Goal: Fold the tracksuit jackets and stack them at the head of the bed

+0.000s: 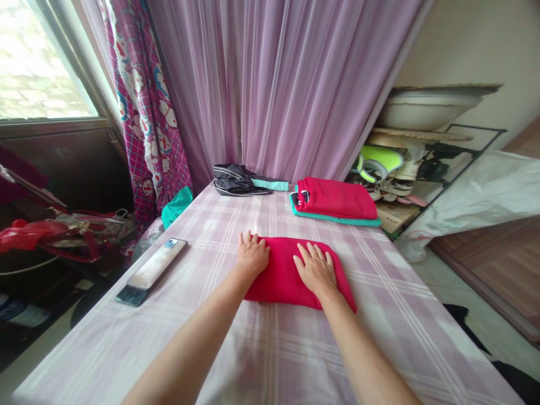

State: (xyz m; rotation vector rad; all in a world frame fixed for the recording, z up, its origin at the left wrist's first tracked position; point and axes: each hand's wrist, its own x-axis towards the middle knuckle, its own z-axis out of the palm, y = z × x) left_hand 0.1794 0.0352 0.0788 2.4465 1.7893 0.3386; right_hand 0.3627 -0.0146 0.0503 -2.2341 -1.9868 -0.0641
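A folded red garment (283,281) lies flat on the checked tablecloth in front of me. My left hand (253,253) rests at its left edge, fingers stretched out and pointing away from me. On the right part of the garment my right hand (315,269) lies flat with its fingers spread. Both hands press on top of the cloth and grip nothing. Behind them, towards the right, is a stack of folded clothes (337,198), red on top and teal underneath, with a dark white-trimmed piece showing at its left end.
A dark garment (238,180) with white piping and a teal strip lies at the table's far edge. Two phones, one pale (158,264), overlap on the left of the tablecloth (270,354). Purple curtains (270,84) hang behind. A shoe rack (447,191) stands at right.
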